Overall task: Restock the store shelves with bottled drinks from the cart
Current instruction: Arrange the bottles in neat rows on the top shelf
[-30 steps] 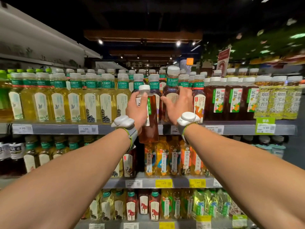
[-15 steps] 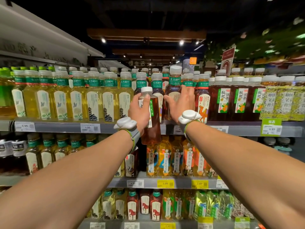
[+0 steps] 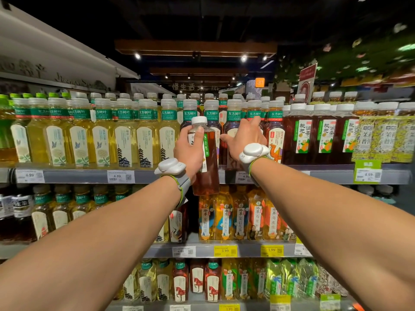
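My left hand [image 3: 190,149] grips a brown tea bottle [image 3: 205,176] with a white cap. It holds the bottle upright in front of the top shelf's edge [image 3: 67,176], its base hanging below the rail. My right hand [image 3: 244,136] reaches in among the dark tea bottles [image 3: 254,108] standing on that shelf. Its fingers are stretched out against them and its thumb is spread to the left. A narrow gap lies between the two hands. Both wrists wear white devices on grey straps.
Yellow-green tea bottles [image 3: 101,135] fill the top shelf to the left, and dark loquat tea bottles [image 3: 323,135] stand to the right. Orange tea bottles [image 3: 240,216] line the middle shelf, with more bottles [image 3: 197,281] on the bottom shelf. Price tags [image 3: 120,176] run along the rails.
The dark bottle under my right hand stood higher than its row and now sits level with it. My right fingers have stretched further in. My left hand still holds its bottle.
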